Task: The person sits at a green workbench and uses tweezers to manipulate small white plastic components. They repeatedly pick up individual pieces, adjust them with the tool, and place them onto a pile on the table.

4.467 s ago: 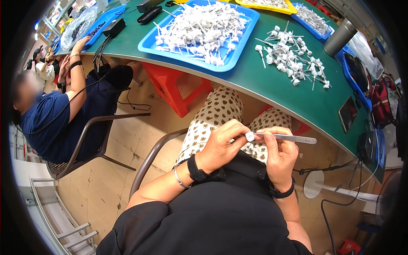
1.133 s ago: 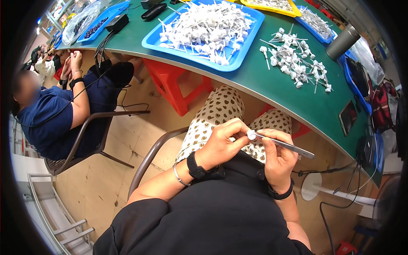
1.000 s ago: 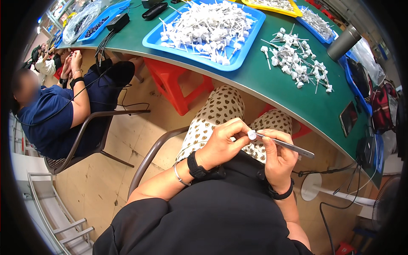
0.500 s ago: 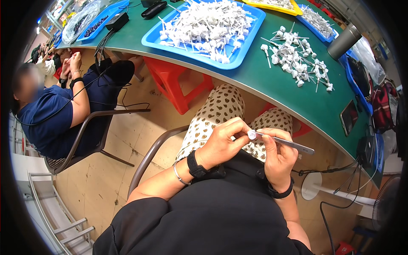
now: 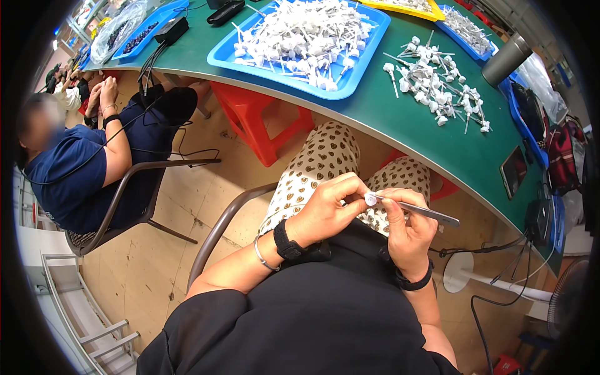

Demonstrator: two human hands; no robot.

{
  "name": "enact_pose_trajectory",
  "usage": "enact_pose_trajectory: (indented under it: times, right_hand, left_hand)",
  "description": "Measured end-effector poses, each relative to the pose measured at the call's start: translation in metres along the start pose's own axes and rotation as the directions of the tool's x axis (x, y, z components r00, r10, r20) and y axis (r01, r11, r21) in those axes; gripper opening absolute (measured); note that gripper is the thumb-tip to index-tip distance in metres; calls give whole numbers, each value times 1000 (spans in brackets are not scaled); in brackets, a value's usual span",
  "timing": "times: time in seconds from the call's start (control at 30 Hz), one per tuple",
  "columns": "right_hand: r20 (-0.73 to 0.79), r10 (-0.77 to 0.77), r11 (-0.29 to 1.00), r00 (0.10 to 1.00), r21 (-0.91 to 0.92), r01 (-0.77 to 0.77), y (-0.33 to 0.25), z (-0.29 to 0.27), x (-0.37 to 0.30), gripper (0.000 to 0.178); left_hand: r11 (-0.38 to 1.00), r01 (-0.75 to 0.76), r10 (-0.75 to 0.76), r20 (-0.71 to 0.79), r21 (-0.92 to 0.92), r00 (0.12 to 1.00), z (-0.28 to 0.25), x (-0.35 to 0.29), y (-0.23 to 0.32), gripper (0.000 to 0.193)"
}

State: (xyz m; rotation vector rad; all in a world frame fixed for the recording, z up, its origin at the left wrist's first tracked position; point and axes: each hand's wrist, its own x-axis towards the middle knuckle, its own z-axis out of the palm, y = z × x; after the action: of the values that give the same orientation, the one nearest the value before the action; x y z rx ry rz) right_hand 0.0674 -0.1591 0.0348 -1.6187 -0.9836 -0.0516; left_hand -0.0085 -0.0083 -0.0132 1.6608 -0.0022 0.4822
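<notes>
Above my lap, my left hand (image 5: 331,205) pinches a small white plastic piece (image 5: 370,199) between thumb and fingertips. Its round end faces up, and the rest is hidden by my fingers. My right hand (image 5: 409,234) is closed around metal tweezers (image 5: 437,216), whose back end sticks out to the right. The tweezers' tips meet the white piece, but whether they grip it is too small to tell. On the table beyond, similar white stemmed pieces (image 5: 303,40) are heaped in a blue tray (image 5: 337,94). A looser pile of white pieces (image 5: 437,87) lies right of it.
The green table (image 5: 375,125) curves across in front of me. On its right are a dark cylinder (image 5: 507,59), a phone (image 5: 513,172) and cables. A red stool (image 5: 259,125) stands below the edge. At left, a co-worker (image 5: 81,162) sits in a chair.
The tweezers have shifted very slightly left in my right hand; both hands keep their hold and place. The co-worker's hands have moved a little.
</notes>
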Motion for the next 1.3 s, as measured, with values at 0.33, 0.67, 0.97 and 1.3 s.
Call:
enact_pose_trajectory:
  times: [0.33, 0.67, 0.97, 1.3]
  right_hand:
    - [128, -99, 987, 987, -110, 113, -2, -6, 7, 8]
    - [213, -152, 978, 965, -108, 177, -4, -12, 12, 12]
    - [1, 143, 960, 990, 244, -139, 4, -9, -3, 13]
    - [3, 198, 909, 980, 373, -185, 5, -5, -4, 14]
  left_hand:
    - [999, 16, -17, 46, 28, 999, -5, 1, 4, 6]
    - [998, 51, -54, 120, 34, 991, -13, 1, 9, 6]
    - [990, 33, -24, 70, -136, 997, -11, 3, 5, 6]
    - [987, 52, -39, 84, -154, 996, -14, 2, 2, 8]
